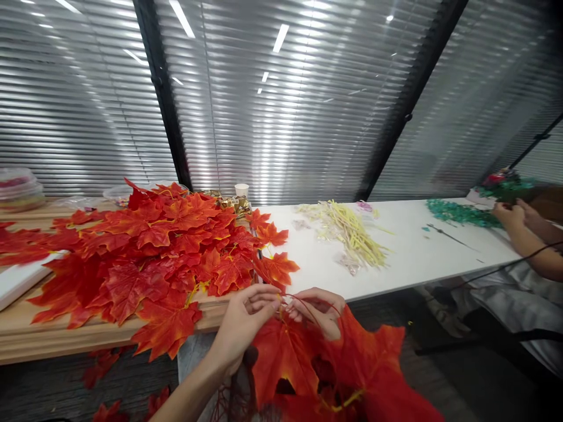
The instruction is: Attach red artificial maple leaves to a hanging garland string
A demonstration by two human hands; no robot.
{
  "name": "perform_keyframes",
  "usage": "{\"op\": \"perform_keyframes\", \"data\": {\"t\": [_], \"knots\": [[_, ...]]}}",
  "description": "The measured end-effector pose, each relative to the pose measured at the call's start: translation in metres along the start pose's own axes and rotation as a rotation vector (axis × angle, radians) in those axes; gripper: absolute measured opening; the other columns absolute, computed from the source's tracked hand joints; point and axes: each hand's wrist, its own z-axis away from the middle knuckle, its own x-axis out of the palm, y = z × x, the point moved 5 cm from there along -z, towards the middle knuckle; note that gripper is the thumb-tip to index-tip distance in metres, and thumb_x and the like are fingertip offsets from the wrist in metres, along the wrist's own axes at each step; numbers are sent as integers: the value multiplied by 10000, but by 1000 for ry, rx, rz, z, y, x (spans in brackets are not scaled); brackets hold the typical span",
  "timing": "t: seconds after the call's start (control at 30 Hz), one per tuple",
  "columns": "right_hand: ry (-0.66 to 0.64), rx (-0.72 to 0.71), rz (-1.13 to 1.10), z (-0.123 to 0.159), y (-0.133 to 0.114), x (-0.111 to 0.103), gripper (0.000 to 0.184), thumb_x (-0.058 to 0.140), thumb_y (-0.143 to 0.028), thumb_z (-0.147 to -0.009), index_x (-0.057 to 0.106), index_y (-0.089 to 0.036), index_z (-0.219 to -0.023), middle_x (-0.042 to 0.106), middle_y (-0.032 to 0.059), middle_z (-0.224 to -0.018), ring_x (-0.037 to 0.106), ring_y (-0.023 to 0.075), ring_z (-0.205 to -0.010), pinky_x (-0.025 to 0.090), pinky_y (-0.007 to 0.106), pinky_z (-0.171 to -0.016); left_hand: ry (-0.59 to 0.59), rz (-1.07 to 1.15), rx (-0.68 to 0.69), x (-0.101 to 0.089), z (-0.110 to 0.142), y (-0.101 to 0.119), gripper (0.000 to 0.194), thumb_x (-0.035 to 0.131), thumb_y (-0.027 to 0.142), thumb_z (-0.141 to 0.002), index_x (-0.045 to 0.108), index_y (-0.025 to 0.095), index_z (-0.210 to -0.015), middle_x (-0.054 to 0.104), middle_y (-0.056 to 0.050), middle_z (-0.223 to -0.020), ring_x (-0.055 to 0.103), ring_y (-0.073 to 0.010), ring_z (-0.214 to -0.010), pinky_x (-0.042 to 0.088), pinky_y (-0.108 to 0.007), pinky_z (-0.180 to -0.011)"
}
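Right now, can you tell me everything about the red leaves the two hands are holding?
The leaf bunch is red-orange, maple-shaped, with pointed lobes and yellow near the stems; it looks like fabric or plastic. It hangs below the table edge, close to the camera. The left hand and right hand pinch its thin stems at the top, fingers closed. A bigger leaf pile lies on the table just behind, apart from it.
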Motion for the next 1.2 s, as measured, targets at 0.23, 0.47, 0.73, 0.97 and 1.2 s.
{"op": "perform_keyframes", "data": {"t": [0.23, 0.47, 0.73, 0.97, 1.2], "knots": [[65, 92, -150, 13, 1, 3, 172, 776, -333, -739, 711, -184, -796, 753, 68, -802, 733, 199, -706, 612, 319, -725, -155, 160, -184, 5, 7, -13, 182, 677, 240, -712, 753, 182, -867, 748, -53, -909, 661, -210, -922, 463, -300, -883], [84, 106, -251, 15, -1, 2, 210, 801, -389, -700, 713, -207, -757, 748, 108, -914, 726, 270, -832, 576, 453, -845, -427, 252, -239, 7, 14, -14, 372, 686, 157, -744, 706, 218, -1110, 682, -61, -1188, 580, -205, -1152, 416, -276, -972], [50, 70, -244, 21, -3, 7, 257, 705, -399, -807, 752, -202, -966, 721, 108, -1055, 690, 263, -980, 512, 435, -961, -293, -145, 74, -2, 5, -10, 237, 571, 317, -873, 742, 193, -982, 700, -89, -1067, 626, -213, -936, 486, -284, -784], [27, -60, 9, 20, -5, 2, 278, 708, -361, -803, 732, -247, -1055, 649, 94, -1209, 666, 276, -1034, 554, 450, -886, -193, -595, 322, -15, 5, 5, 262, 478, 292, -917, 712, 180, -879, 659, -38, -684, 565, -173, -602, 429, -237, -571], [-87, -43, -182, 24, 0, 13, 380, 687, -358, -831, 638, -324, -1206, 670, 86, -1178, 730, 202, -735, 606, 376, -690, -168, -590, 365, -13, 8, 12, 272, 467, 280, -922, 687, 177, -799, 622, -12, -629, 545, -158, -585, 400, -226, -562]]}}
